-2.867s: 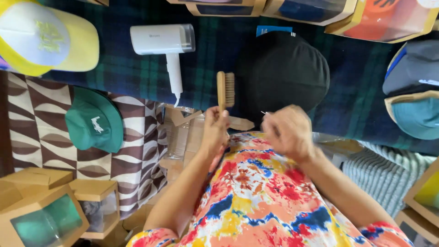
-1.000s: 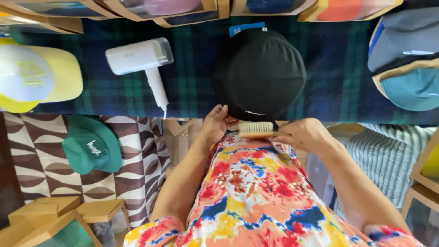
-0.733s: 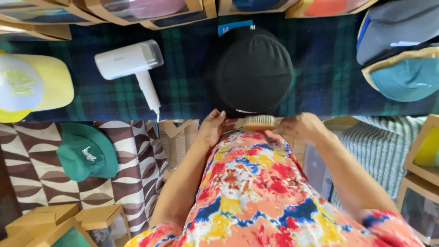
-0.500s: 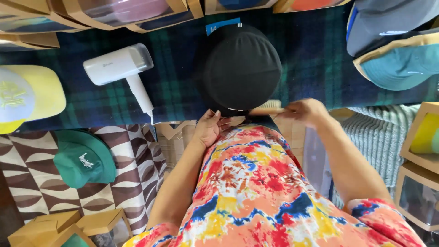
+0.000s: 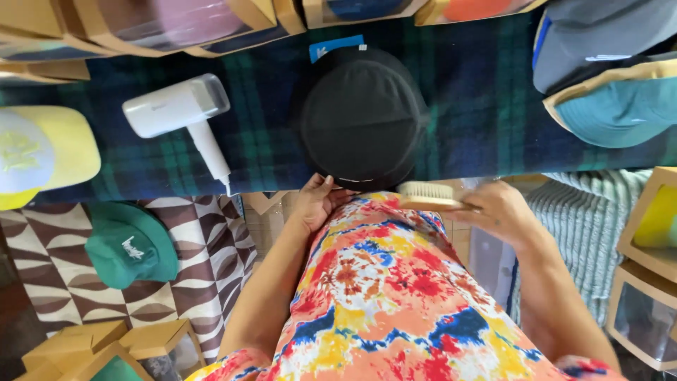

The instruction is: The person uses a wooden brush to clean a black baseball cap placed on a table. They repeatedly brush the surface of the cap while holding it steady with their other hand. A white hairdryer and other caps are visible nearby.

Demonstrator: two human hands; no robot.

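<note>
- Head view: black cap [image 5: 361, 116] lies on the plaid-covered tabletop [image 5: 479, 106], brim edge toward me. This cap is my landmark.
- My left hand [image 5: 317, 204] is at the cap's near edge, fingers half-open, fingertips touching the rim; it pins the cap and grips nothing.
- My right hand [image 5: 497, 210] is closed around the handle of a wooden brush [image 5: 427, 194]; bristles point up toward the cap, brush head just beside its near right edge.
- White handheld steamer [image 5: 180, 116] lies left of the cap, well apart. Green cap [image 5: 130, 243] sits lower left, on a patterned cloth; yellow cap [image 5: 46, 152] far left; teal cap [image 5: 613, 106] to the right.
- Judgement on technique: keep the left fingertips pressing the rim so the cap cannot slide; lay bristles flat on the fabric, stroke lightly in one direction, away from the pinned edge.
</note>
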